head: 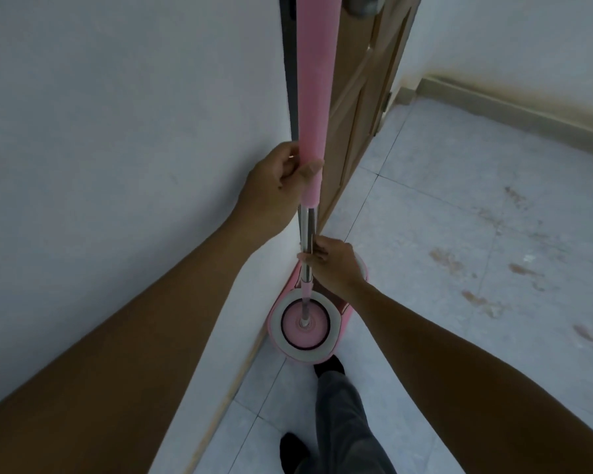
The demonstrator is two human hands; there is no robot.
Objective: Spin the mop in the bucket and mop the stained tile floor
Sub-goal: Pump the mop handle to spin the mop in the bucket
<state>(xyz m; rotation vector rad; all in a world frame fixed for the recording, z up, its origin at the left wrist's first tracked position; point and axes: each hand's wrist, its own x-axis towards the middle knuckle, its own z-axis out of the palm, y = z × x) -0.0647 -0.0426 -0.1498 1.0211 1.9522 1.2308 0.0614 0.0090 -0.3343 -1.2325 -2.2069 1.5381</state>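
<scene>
The mop (309, 186) stood upright in the pink bucket (343, 314) against the wall (117, 131). The left hand (274, 179) had its fingers closed round the pink grip, the right hand (336, 265) clasped the steel shaft. Hard pumping might tip the bucket; the stains (486, 220) lay to the right.

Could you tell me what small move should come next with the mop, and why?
Probably pump the mop straight down: its head sits in the bucket spinner, both the left hand and right hand hold it, and the stains are unmopped.
</scene>
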